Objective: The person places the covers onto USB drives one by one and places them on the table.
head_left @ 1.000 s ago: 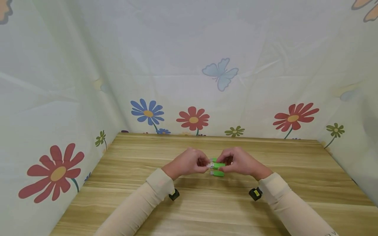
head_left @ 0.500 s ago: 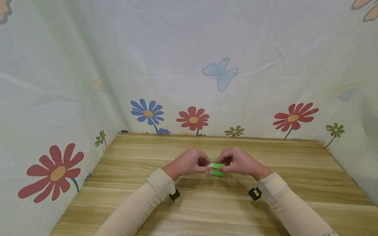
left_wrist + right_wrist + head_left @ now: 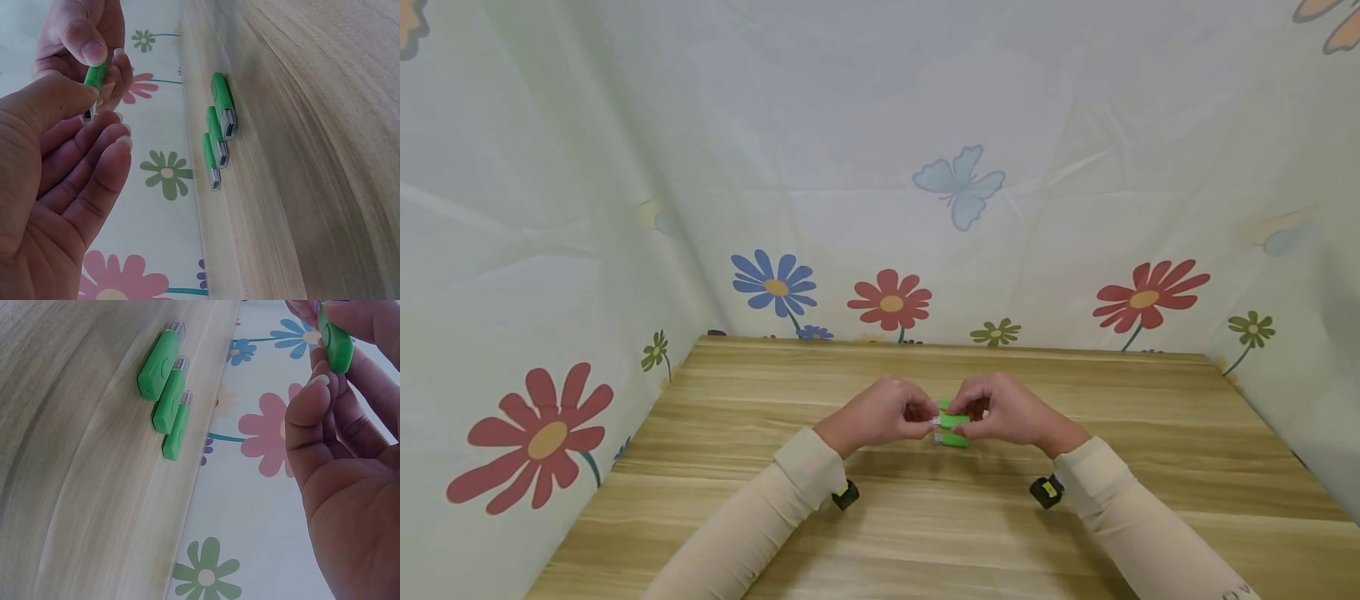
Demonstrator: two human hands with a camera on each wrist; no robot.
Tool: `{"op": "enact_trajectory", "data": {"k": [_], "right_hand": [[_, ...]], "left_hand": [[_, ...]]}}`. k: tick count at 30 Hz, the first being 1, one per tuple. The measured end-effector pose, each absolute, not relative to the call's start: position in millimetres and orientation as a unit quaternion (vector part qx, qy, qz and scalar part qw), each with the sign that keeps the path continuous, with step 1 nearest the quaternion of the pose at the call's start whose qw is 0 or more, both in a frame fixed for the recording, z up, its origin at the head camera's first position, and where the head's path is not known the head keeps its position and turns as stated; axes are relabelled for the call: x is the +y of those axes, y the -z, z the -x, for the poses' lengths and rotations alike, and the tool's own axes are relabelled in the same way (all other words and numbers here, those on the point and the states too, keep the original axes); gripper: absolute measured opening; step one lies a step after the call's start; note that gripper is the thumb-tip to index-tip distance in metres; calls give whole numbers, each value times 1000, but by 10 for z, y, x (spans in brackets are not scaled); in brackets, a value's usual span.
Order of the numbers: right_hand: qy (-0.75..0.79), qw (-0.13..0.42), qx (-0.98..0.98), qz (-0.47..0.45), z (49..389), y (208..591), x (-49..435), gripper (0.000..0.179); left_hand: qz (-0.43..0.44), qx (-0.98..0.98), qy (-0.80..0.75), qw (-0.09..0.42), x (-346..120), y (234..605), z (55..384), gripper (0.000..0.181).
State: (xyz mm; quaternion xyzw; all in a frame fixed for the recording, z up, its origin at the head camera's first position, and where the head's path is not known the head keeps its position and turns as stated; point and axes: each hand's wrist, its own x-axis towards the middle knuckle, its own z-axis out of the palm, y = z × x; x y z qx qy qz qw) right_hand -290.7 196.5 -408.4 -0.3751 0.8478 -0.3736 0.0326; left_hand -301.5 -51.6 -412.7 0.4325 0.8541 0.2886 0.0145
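A green USB flash drive (image 3: 956, 422) is held in the air between the two hands, over the middle of the table. My right hand (image 3: 1011, 414) pinches its green body with thumb and fingers. From the other side, my left hand (image 3: 880, 412) pinches the metal plug end, where a clear cover seems to sit; the fingertips partly hide it. Below, three more green flash drives lie side by side on the wood: a near one (image 3: 158, 365), a middle one (image 3: 170, 403) and a far one (image 3: 176, 434). Clear caps cover their plugs, which point to the left.
The wooden table (image 3: 925, 533) reaches back to a white curtain (image 3: 850, 167) printed with flowers and butterflies, which also closes off both sides. A black wrist camera (image 3: 846, 495) hangs under the left wrist and another camera (image 3: 1047, 492) under the right.
The two hands have come very slightly closer together on the held flash drive, and less of its plug end shows. The three flash drives on the table have not moved.
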Motion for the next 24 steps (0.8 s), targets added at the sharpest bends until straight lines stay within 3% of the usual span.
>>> {"op": "enact_trajectory", "data": {"k": [24], "right_hand": [[371, 19, 842, 391, 2978, 4122, 1949, 10]], "left_hand": [[-436, 863, -256, -6, -498, 4190, 3055, 17]]}}
